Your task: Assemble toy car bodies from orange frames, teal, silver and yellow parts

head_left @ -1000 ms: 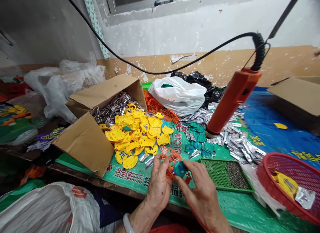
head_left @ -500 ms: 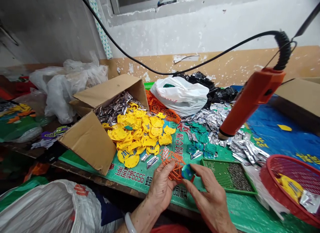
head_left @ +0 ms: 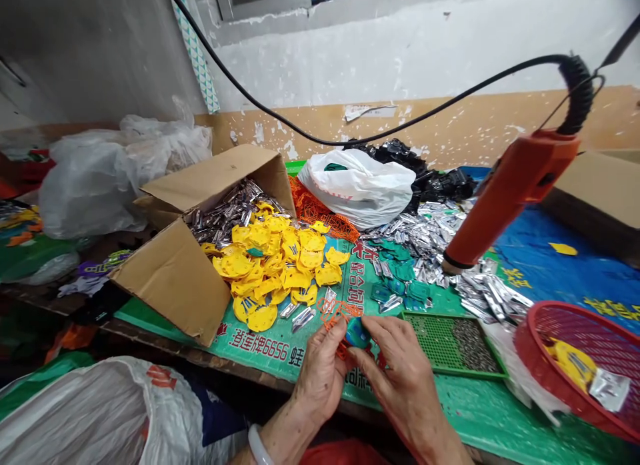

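Note:
Low over the front of the table, my left hand [head_left: 320,370] pinches an orange plastic lattice piece [head_left: 334,310] between thumb and fingers. My right hand [head_left: 400,372] grips a small teal plastic piece [head_left: 358,333] by its edge, pressed up against the lattice piece. The fingers hide much of both parts. Just beyond lie a heap of yellow plastic pieces [head_left: 280,258], a few loose silver pieces [head_left: 303,318] and a cluster of teal pieces [head_left: 400,268]. An orange electric screwdriver [head_left: 510,202] hangs tilted above my right hand.
A green tray [head_left: 435,345] of small screws sits right of my hands, with a red basket [head_left: 545,392] beyond it. A cardboard box [head_left: 173,288] spills silver pieces on the left. A white bag [head_left: 355,185] and a black heap [head_left: 440,185] stand at the back.
My right hand has moved left, bringing the teal piece onto the orange lattice piece. My left hand stays nearly in place.

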